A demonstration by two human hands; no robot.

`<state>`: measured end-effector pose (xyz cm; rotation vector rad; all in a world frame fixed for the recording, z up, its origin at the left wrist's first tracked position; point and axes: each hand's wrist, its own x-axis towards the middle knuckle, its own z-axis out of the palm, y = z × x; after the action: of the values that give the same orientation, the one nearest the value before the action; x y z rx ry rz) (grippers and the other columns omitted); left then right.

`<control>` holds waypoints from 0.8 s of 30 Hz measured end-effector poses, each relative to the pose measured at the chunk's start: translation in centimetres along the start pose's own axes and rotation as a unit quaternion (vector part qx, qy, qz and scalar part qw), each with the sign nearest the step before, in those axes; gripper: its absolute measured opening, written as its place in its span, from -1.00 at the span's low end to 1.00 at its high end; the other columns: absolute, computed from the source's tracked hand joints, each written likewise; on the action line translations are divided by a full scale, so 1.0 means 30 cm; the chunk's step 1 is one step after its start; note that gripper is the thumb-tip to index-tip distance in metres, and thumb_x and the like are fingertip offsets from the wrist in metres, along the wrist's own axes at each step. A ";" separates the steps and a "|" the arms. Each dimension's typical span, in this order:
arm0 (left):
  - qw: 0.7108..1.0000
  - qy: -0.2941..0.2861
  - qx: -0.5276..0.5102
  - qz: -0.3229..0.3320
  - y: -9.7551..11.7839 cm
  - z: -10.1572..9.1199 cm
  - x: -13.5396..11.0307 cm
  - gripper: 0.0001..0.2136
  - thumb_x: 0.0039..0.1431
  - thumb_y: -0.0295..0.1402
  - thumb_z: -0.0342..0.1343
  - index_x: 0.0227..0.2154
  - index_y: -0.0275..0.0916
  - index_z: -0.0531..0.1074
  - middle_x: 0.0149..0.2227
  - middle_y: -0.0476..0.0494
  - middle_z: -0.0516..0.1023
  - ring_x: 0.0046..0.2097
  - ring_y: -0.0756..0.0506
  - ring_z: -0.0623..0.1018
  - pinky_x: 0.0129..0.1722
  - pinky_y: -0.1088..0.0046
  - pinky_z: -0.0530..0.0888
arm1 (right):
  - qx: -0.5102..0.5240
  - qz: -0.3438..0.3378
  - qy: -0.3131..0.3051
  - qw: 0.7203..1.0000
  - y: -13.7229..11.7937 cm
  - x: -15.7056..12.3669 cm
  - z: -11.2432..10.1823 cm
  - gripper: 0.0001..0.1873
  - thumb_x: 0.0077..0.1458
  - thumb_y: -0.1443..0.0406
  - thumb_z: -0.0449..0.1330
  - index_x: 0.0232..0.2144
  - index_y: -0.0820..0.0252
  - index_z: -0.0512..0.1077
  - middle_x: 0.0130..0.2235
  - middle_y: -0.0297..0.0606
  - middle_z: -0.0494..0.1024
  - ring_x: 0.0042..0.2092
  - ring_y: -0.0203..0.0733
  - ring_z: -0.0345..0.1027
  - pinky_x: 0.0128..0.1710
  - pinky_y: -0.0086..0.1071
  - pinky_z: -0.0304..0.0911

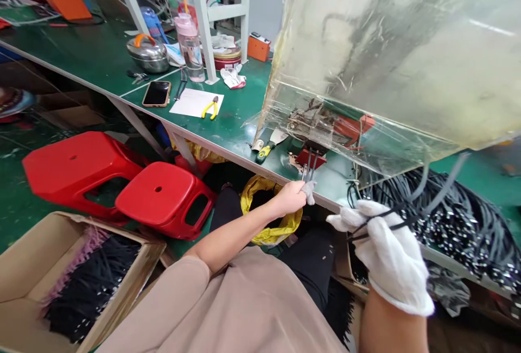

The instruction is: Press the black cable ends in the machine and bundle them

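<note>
Head view: the white-gloved right hand (386,250) pinches black cords (401,224), the left hand (291,198) bunched at metal prongs (310,164), grip unclear.

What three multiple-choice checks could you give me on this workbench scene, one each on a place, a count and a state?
1. Where do the yellow-handled pliers lie?
A) On a sheet of white paper
B) In the cardboard box
C) On a red stool

2. How many red plastic stools show?
A) One
B) Two
C) Four

3. What is the right hand doing?
A) Resting bare on the bench
B) Holding a phone
C) Gripping black cords in a white glove

1 A: the pliers rest on the paper.
2 B: two stools stand side by side.
3 C: the gloved fingers close around the cords.
</note>
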<state>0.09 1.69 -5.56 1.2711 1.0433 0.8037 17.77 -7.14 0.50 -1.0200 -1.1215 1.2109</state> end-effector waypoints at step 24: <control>0.915 0.121 -0.214 0.319 0.151 -0.285 -0.448 -0.73 0.35 -0.22 0.10 -0.39 -0.19 0.62 -0.72 0.04 0.31 -0.74 0.09 0.20 -0.78 0.58 0.12 | 0.274 0.328 -0.132 0.895 0.340 0.222 0.117 -0.69 0.08 0.20 0.42 -0.25 0.23 0.41 -0.47 -0.41 0.40 -0.53 -0.41 0.23 -0.45 -0.41 0.37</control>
<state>-12.24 -6.96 1.28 1.1443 0.5712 1.6293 12.68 0.43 -8.30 -0.8157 -0.5546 2.1165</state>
